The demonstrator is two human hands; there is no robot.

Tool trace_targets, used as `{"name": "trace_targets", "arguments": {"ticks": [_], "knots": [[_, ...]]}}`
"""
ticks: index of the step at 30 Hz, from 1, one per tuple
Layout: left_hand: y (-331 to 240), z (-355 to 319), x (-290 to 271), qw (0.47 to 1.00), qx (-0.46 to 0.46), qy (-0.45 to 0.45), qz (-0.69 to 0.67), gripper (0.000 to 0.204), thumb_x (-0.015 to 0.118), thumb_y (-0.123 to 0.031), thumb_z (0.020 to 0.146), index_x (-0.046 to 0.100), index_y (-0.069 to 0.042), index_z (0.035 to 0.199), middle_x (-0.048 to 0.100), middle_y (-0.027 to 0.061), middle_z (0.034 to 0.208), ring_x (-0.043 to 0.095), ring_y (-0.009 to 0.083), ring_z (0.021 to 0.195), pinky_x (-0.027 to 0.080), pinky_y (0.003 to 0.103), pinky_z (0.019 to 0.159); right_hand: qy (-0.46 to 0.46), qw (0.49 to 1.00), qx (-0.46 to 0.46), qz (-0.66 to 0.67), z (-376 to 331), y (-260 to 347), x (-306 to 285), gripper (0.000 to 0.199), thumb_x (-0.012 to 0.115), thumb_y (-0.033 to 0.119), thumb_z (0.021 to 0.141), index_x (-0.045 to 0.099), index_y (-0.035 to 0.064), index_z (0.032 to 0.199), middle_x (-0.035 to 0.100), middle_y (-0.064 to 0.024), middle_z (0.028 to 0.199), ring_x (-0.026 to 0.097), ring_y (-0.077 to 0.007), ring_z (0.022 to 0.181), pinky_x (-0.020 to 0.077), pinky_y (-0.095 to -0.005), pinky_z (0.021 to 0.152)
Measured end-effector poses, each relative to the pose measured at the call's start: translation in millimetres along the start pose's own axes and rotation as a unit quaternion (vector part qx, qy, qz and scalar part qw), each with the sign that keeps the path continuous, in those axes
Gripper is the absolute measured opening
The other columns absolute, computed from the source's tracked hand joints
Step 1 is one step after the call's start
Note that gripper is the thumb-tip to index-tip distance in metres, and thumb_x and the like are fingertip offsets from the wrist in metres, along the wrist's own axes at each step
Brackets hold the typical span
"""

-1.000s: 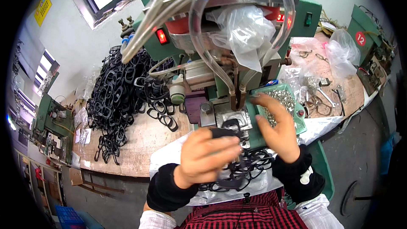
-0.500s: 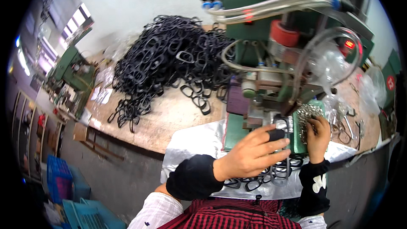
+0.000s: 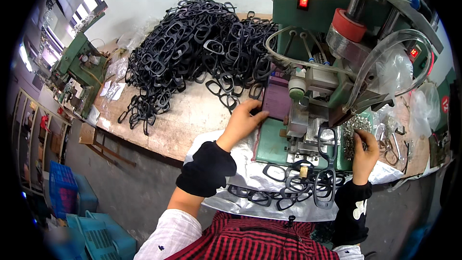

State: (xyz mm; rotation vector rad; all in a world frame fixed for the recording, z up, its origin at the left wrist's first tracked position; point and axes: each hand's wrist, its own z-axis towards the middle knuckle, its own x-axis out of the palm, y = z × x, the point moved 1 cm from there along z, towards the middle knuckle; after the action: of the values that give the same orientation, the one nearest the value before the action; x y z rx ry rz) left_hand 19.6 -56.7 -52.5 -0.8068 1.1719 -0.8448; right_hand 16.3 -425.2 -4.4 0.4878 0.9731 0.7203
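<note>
- Far left: big heap of dark frames (image 3: 192, 50) on the wooden table (image 3: 185, 118).
- Far centre/right: green press (image 3: 296, 14); its clear hose (image 3: 357, 94) loops over the space beyond my right hand.
- In the way between my hands: metal block (image 3: 297, 121), with purple block (image 3: 277, 100) at its far left.
- Near side: loose frames (image 3: 291, 193) on silvery sheet (image 3: 211, 145).
- Left hand (image 3: 246, 123): thumb and forefinger apart, by the press base's left edge.
- Right hand (image 3: 365, 150): fingertips at small metal parts (image 3: 355, 134); can't tell if pinched on one.
- Glasses frame (image 3: 331, 162) lies lengthwise near-to-far on the fixture, ungripped, just left of my right hand, well right of my left.
</note>
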Motion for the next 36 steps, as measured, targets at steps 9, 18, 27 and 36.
{"name": "trace_targets", "arguments": {"ticks": [9,18,27,36], "knots": [[-7,18,-59,0.891,0.165,-0.137,0.401,0.023,0.072,-0.004,0.072,0.073,-0.01,0.095,0.055,0.0147,0.133,0.052,0.0363,0.107,0.044,0.043,0.092,-0.059,0.997,0.048,-0.021,-27,-15,-17,0.014,0.064,0.003,0.087,0.068,-0.0021,0.099,0.067,-0.01,0.091,0.062,-0.0209,0.089,0.0462,-0.0307,0.084],[-20,26,-69,0.909,0.214,-0.26,0.247,0.007,0.066,-0.007,0.081,0.062,-0.002,0.085,0.064,0.0125,0.092,0.057,0.0313,0.085,0.045,0.04,0.076,0.011,0.994,0.029,0.107,-16,68,-42,0.014,0.063,-0.002,0.084,0.067,-0.0042,0.097,0.066,-0.0093,0.094,0.061,-0.0195,0.09,0.0461,-0.0301,0.085],[-12,-20,-27,0.936,0.034,-0.249,-0.247,0.016,0.053,-0.017,0.102,0.058,-0.004,0.11,0.063,0.005,0.094,0.063,0.0136,0.081,0.052,0.026,0.072,0.0,0.907,0.116,0.405,9,115,24,0.054,0.066,-0.004,0.08,0.044,-0.0085,0.13,0.061,-0.0042,0.087,0.056,-0.011,0.092,0.0429,-0.0235,0.086],[-204,-16,-25,0.888,0.38,-0.166,-0.201,0.01,0.057,0.003,0.092,0.058,0.004,0.101,0.065,0.0211,0.107,0.067,0.0257,0.09,0.054,0.035,0.084,0.047,0.832,0.19,0.519,13,140,12,0.058,0.066,-0.007,0.081,0.041,-0.0085,0.133,0.068,-0.0078,0.092,0.061,-0.0139,0.099,0.0442,-0.0266,0.092]]}}
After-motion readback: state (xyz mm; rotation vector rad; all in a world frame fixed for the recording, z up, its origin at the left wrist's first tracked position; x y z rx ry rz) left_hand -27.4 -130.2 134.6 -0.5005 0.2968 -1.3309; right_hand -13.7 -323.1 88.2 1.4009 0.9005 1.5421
